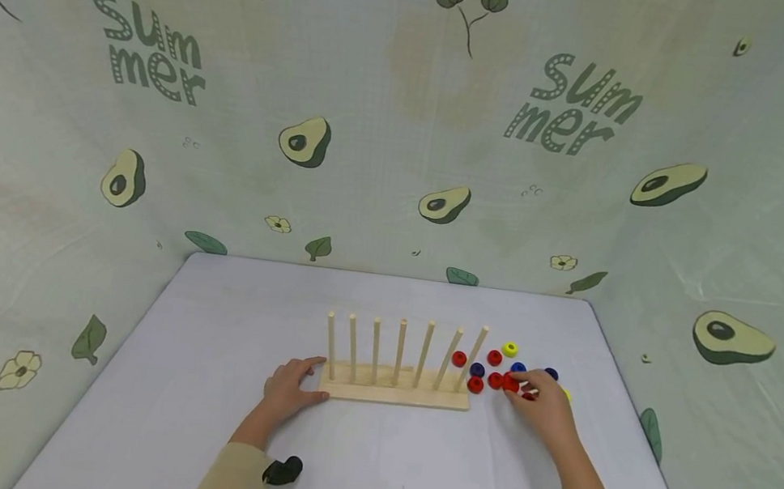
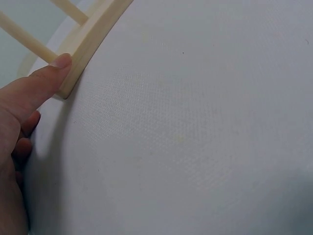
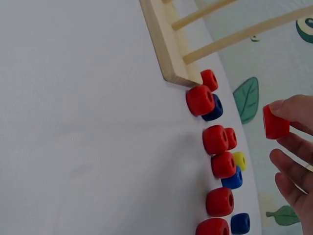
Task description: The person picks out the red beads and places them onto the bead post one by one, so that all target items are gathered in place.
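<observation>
A wooden peg stand (image 1: 394, 394) with several upright pegs rests on the white table. My left hand (image 1: 286, 389) holds its left end, thumb at the front corner and index finger toward the back. In the left wrist view the thumb (image 2: 51, 73) lies on the base beside the end peg. My right hand (image 1: 543, 404) pinches a red bead (image 3: 276, 122) between thumb and fingers, raised above the table. Loose beads lie below it, among them a red bead (image 3: 219, 201), a blue bead (image 3: 232, 178) and a yellow bead (image 3: 239, 160).
Beads spread from the stand's right end toward the right, with a yellow bead (image 1: 510, 349) at the back and a red bead (image 1: 475, 384) close by the base. A cloth printed with avocados (image 1: 444, 204) hangs behind and beside the white table (image 1: 246, 300).
</observation>
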### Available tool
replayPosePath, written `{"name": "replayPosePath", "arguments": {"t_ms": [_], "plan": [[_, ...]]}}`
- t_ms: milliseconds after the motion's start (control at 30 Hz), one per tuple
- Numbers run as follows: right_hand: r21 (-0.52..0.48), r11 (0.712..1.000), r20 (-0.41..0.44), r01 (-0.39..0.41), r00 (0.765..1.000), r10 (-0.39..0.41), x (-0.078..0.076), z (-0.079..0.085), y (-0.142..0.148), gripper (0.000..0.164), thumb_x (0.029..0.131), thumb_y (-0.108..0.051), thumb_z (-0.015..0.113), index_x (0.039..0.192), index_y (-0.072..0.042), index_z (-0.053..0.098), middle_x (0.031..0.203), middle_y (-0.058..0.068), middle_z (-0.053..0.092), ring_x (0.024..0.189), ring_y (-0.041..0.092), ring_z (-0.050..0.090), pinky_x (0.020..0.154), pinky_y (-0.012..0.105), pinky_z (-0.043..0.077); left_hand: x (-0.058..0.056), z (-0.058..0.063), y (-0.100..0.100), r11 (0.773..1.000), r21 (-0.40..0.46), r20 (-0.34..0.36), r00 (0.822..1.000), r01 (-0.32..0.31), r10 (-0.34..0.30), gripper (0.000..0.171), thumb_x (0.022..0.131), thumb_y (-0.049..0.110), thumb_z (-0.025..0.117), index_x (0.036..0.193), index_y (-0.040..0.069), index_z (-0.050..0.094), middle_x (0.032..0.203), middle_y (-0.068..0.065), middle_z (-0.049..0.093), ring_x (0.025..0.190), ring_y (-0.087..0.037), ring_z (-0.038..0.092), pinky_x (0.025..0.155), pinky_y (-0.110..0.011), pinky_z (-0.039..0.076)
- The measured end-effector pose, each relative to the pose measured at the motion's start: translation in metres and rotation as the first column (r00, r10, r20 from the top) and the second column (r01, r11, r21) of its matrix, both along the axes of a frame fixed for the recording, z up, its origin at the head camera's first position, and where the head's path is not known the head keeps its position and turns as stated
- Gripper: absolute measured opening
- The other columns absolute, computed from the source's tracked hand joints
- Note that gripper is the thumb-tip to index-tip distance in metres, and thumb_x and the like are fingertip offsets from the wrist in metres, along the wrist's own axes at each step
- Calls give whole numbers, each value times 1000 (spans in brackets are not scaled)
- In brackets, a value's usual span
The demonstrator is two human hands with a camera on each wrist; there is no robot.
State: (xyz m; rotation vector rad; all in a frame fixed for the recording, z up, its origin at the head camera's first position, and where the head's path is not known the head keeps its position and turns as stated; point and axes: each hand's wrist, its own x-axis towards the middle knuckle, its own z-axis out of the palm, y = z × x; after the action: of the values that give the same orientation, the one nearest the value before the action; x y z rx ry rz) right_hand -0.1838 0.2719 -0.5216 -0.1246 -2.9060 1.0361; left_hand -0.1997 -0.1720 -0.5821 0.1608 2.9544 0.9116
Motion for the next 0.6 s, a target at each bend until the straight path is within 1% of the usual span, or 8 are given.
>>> {"name": "replayPosePath", "arguments": {"t_ms": [133,367,467,600], "plan": [[-3,1000,-28,-18,999,18,5,9,-6,33,86,-13,75,116,-2,68,108,13,61,94,31,57,78,43,52,0,0,1,1000,-8,4,1000,-3,3,66,75,39,83,133,19,58,101,2,56,86,-20,48,69,-39,36],[-18,997,-67,-71,995,69,16,26,-19,33,86,-12,75,117,-2,68,107,10,61,94,30,56,77,40,51,-1,-2,0,1000,-8,20,1000,-8,8,67,75,40,83,134,20,58,103,2,56,89,-21,48,70,-39,36],[-30,995,-82,-96,992,93,19,33,-25,32,85,-11,75,115,-3,68,106,8,61,95,30,56,78,42,52,-1,-3,0,1000,-9,21,1000,-11,12,67,75,39,83,134,20,58,103,1,56,90,-21,48,70,-40,36],[-19,992,-135,-125,983,121,24,42,-34,28,84,-10,77,111,-6,70,105,4,62,96,27,58,80,44,52,-1,-2,0,1000,-7,13,1000,-12,12,66,75,39,83,134,19,58,103,1,56,89,-21,47,70,-39,35]]}}
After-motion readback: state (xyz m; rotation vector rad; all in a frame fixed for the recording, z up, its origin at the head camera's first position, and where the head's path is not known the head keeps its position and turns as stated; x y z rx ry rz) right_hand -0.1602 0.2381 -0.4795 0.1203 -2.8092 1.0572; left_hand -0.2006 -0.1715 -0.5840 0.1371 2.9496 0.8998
